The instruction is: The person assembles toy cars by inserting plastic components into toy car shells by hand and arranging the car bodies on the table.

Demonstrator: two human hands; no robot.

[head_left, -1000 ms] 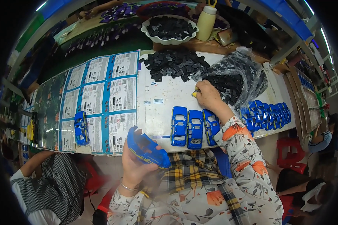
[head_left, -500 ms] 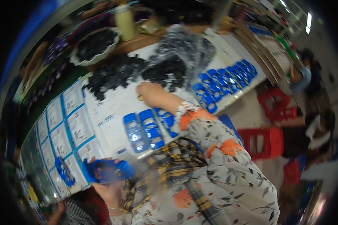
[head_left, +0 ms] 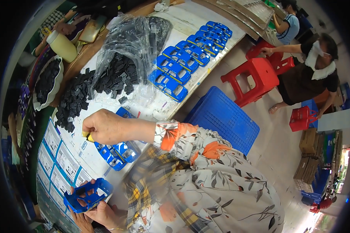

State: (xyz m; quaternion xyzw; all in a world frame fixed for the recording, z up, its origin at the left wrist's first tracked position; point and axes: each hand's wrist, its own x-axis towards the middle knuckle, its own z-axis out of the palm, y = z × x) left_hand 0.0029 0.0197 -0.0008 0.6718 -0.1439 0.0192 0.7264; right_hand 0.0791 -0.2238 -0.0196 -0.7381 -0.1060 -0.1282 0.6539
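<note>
Your left hand (head_left: 103, 213) gripped the car shell (head_left: 90, 201), lower left, slanting up-right below your right hand (head_left: 104, 127), its hold unclear.

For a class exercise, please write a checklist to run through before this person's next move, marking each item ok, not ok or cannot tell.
1. Hollow blue plastic car shell secure in the left hand: ok, gripped from below.
2. Right hand holding nothing: cannot tell; yellow shows at its fingertips, but whether held or worn is unclear.
3. Small flat black plastic pieces within reach: ok, probably; they lie heaped just beyond the right hand.
4. Crinkled clear plastic bag clear of the pieces: not ok, it drapes over some.
5. Blue car shells beside the right forearm fully visible: not ok, hand and forearm hide parts.
</note>
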